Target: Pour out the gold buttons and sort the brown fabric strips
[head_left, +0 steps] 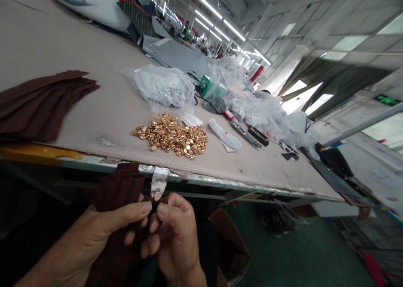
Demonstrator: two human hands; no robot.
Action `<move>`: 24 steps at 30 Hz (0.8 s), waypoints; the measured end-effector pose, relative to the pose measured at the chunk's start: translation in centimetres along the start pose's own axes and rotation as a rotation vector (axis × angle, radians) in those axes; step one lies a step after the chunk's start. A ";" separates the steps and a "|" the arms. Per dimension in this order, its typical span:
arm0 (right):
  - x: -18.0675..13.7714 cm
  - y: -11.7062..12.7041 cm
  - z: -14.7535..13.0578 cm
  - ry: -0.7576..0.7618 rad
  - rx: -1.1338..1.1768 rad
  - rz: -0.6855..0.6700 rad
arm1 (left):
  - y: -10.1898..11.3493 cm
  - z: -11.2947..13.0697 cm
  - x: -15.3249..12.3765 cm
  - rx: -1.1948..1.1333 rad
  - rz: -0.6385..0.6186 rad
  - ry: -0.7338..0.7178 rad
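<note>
hands (147, 232) | pinch maroon strips (121, 190) | small gold piece (156, 196) barely visible

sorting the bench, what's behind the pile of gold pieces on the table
Behind the gold pieces lie a crumpled clear plastic bag with pale contents and a small white scrap. What exactly the bag holds cannot be made out through the plastic.

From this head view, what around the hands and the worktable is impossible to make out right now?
- Small gold metal piece: mostly covered by the fingertips of the left hand and right hand; its shape is unclear.
- Dark brown fabric strips: lower ends hidden behind both hands and the bottom edge.
- Clear plastic bags: contents blurred.
- Dark tools beyond the heap of gold metal fittings: too small to identify.
</note>
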State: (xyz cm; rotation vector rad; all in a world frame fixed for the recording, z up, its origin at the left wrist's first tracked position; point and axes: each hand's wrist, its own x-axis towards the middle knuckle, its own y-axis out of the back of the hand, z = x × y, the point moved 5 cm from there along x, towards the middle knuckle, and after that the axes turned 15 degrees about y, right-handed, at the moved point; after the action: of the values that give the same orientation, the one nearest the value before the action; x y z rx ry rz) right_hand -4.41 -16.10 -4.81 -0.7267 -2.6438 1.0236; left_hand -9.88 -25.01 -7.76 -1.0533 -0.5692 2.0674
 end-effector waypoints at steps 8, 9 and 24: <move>0.1 -0.4 0.0 -0.007 0.009 -0.009 | -0.2 0.7 0.0 -0.004 0.024 -0.002; 0.1 -0.4 0.0 -0.010 0.004 -0.008 | -0.4 0.8 0.0 0.008 0.007 -0.006; 0.5 -0.8 -0.3 -0.002 0.037 -0.021 | -2.2 1.8 -0.1 0.029 -0.114 0.072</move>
State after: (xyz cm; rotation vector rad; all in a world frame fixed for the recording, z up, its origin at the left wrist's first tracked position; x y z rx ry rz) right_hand -5.05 -16.17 -4.08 -0.6890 -2.6217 1.0650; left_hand -10.40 -23.75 -5.26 -1.0499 -0.5487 1.9254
